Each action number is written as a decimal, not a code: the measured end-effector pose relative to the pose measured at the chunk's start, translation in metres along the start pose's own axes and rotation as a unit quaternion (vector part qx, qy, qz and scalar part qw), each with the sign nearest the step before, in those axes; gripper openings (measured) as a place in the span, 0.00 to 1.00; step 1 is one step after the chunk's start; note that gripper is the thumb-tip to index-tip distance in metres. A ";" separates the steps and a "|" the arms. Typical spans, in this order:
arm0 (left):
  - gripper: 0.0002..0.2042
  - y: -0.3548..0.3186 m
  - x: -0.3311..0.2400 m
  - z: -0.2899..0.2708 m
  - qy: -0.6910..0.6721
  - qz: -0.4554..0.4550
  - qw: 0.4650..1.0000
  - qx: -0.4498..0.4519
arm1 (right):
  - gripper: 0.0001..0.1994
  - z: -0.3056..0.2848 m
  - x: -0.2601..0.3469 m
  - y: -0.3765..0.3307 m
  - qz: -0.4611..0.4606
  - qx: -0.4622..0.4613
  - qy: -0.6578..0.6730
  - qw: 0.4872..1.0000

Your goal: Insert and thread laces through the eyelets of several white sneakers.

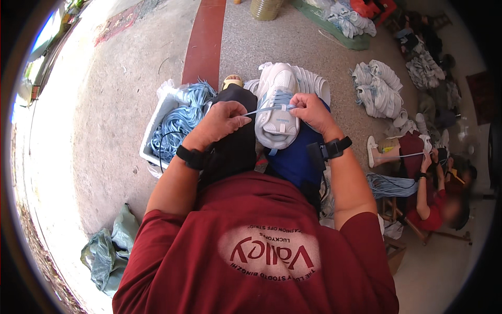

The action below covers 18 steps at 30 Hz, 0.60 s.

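Observation:
A white sneaker [277, 121] with light blue laces lies across my lap, its toe pointing away from me and its padded collar nearest me. My left hand [226, 121], just left of the shoe, pinches a light blue shoelace [256, 111] that runs taut over the tongue. At the shoe's right side my right hand [311, 111] has its thumb and fingers closed at the lace by the upper eyelets. Crossed lace rows show farther up toward the toe. Both wrists wear black bands.
Left of my legs stands a white basket [148, 137] heaped with blue laces [175, 125]. More white shoes [375, 88] are piled on the floor to the right. A person in a red shirt [432, 212] works at the right. Green plastic bags [107, 256] lie lower left.

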<state>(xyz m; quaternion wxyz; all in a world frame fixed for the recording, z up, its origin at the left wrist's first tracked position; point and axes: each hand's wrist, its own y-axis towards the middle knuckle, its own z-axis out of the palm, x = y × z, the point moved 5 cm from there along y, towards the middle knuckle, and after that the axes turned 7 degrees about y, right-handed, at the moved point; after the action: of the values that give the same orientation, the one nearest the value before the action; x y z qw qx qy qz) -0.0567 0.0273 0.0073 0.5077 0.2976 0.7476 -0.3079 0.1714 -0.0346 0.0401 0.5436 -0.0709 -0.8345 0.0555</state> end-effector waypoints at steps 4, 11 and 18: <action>0.10 0.012 -0.008 0.006 -0.017 0.032 0.999 -0.002 | 0.03 0.000 0.000 0.003 0.018 0.046 0.015 0.999; 0.11 0.053 -0.021 0.020 0.061 0.058 0.996 0.021 | 0.01 0.007 0.016 -0.002 -0.180 -0.012 -0.129 0.975; 0.10 0.060 -0.025 0.029 0.081 0.066 0.993 -0.061 | 0.02 0.005 0.006 0.002 -0.150 -0.211 -0.311 0.915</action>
<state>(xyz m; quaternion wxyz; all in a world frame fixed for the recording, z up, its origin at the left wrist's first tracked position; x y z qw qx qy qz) 0.0135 0.0398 0.0123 0.4817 0.3388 0.7824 -0.2025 0.1648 -0.0313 0.0435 0.2313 -0.0372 -0.9544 -0.1849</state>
